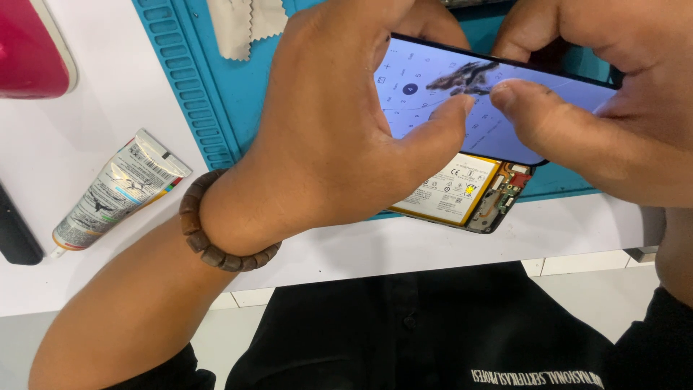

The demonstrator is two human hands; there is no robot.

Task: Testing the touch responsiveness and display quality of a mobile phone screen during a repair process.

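Hands meet over a blue work mat on a white table: the left hand, a wooden bead bracelet at its wrist, and the right hand both pinch the edges of a lit phone screen panel, thumbs pressed on its glass. Beneath the panel lies the opened phone body, its battery exposed. Off the mat, left, rest a squeezed adhesive tube and, higher up, a small cloth.
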